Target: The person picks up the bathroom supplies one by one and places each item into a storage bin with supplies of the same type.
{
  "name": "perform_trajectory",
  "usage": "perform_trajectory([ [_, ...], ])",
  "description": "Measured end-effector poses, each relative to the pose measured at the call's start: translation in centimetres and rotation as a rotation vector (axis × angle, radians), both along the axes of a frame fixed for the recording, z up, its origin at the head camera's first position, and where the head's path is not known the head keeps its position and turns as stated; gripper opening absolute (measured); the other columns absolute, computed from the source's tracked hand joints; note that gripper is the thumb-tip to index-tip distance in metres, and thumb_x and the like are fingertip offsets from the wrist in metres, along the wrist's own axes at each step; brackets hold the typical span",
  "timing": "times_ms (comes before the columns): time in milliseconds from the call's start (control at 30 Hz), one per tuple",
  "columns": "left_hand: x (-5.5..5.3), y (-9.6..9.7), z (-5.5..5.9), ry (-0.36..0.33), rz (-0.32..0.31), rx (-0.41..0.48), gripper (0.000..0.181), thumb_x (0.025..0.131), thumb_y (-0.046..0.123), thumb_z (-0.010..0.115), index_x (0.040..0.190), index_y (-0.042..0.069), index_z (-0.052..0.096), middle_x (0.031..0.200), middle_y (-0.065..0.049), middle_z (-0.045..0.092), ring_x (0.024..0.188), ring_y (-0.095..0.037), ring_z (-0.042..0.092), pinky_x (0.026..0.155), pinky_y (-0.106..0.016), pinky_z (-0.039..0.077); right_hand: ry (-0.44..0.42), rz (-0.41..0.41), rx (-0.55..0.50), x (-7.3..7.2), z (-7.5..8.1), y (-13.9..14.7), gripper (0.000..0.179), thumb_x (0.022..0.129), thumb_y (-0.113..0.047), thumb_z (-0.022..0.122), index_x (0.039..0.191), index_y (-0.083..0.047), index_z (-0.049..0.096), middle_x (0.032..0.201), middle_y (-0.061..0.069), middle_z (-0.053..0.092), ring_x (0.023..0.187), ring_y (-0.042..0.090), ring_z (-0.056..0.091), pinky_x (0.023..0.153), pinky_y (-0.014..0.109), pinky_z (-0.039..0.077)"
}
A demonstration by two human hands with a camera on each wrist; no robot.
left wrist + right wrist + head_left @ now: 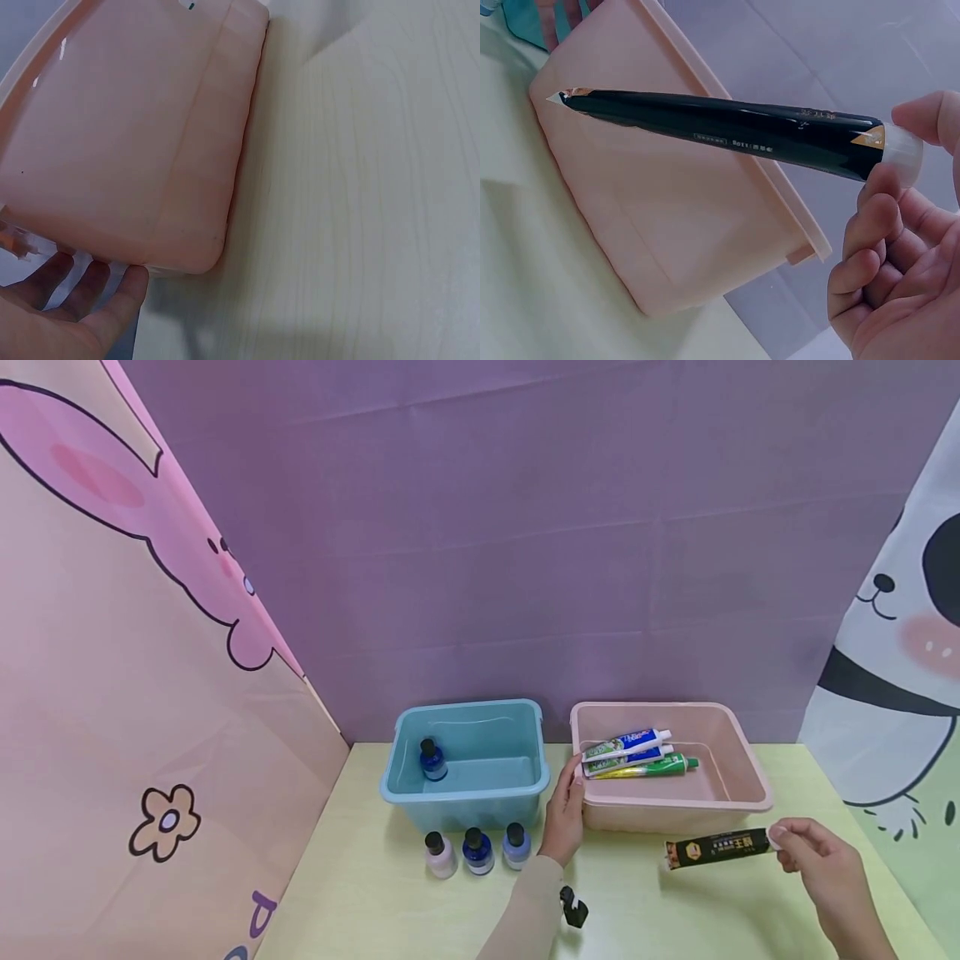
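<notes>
My right hand (821, 868) pinches a black toothpaste tube (717, 848) by its white cap (904, 155), between thumb and fingers. The tube points left, in front of the pink bin (667, 817), its flat end away from the hand. Inside the bin, two blue-and-white tubes (626, 744) and a green-and-yellow tube (660, 767) lie together at the left. My left hand (562, 818) rests against the left end of the bin, fingers extended up to its rim. In the left wrist view, the fingertips (135, 279) touch the outer wall.
Left of the pink bin stands a blue bin (468, 810) with one dark blue bottle (432, 760) inside. Before it on the table (637, 918) stand a pale pink bottle (441, 857), a dark blue bottle (477, 853) and a light blue bottle (516, 848). A purple backdrop (480, 552) hangs behind.
</notes>
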State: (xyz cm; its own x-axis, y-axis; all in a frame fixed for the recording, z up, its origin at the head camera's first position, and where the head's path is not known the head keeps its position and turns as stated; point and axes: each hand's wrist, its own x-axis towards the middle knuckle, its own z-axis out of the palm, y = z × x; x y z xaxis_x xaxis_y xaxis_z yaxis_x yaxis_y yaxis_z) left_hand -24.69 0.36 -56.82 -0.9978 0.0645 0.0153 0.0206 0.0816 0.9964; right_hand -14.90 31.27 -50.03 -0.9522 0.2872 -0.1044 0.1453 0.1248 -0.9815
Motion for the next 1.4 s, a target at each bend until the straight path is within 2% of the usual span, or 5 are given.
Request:
perform_trajectory([
  [300, -0.1, -0.1, -0.1, 0.014, -0.001, -0.001, 0.041, 0.111, 0.046, 0.034, 0.148, 0.063, 0.033, 0.167, 0.010, 0.031, 0.156, -0.028, 0.029, 0.123, -0.061, 0.027, -0.003, -0.013, 0.038, -0.5, 0.8, -0.4, 0.019, 0.101, -0.019, 0.065, 0.083, -0.024, 0.072, 0.067, -0.013, 0.063, 0.063, 0.007, 0.056, 0.060, 0.021, 0.047],
  [633, 0.0, -0.1, 0.1, 0.013, -0.004, -0.011, 0.041, 0.110, 0.049, 0.033, 0.148, 0.063, 0.032, 0.168, 0.009, 0.031, 0.156, -0.029, 0.029, 0.123, -0.062, 0.027, 0.097, -0.010, 0.002, -1.2, 1.4, -1.0, 0.017, 0.100, -0.015, 0.067, 0.084, -0.020, 0.072, 0.065, -0.012, 0.063, 0.061, 0.008, 0.055, 0.059, 0.021, 0.044],
  [933, 0.0, -0.1, 0.0, 0.008, 0.003, -0.005, 0.040, 0.110, 0.050, 0.034, 0.147, 0.065, 0.033, 0.167, 0.013, 0.032, 0.156, -0.026, 0.030, 0.123, -0.060, 0.028, 0.182, -0.004, -0.111, -1.6, 1.8, -1.6, 0.019, 0.098, -0.008, 0.068, 0.084, -0.020, 0.073, 0.066, -0.010, 0.065, 0.060, 0.006, 0.055, 0.059, 0.019, 0.044],
  [1133, 0.0, -0.1, 0.0, 0.051, -0.005, -0.003, 0.041, 0.111, 0.047, 0.033, 0.149, 0.060, 0.033, 0.167, 0.009, 0.032, 0.155, -0.025, 0.032, 0.124, -0.058, 0.029, 0.218, 0.008, -0.124, -1.9, 2.5, -1.9, 0.020, 0.098, -0.006, 0.067, 0.085, -0.020, 0.072, 0.067, -0.010, 0.064, 0.060, 0.007, 0.056, 0.059, 0.018, 0.046],
  [1400, 0.0, 0.0, 0.0, 0.038, 0.000, 0.003, 0.040, 0.111, 0.047, 0.034, 0.148, 0.062, 0.033, 0.167, 0.010, 0.032, 0.156, -0.026, 0.031, 0.124, -0.059, 0.028, 0.244, 0.019, -0.132, -2.4, 3.1, -1.9, 0.020, 0.099, -0.006, 0.065, 0.086, -0.020, 0.072, 0.067, -0.010, 0.064, 0.061, 0.006, 0.056, 0.060, 0.017, 0.047],
])
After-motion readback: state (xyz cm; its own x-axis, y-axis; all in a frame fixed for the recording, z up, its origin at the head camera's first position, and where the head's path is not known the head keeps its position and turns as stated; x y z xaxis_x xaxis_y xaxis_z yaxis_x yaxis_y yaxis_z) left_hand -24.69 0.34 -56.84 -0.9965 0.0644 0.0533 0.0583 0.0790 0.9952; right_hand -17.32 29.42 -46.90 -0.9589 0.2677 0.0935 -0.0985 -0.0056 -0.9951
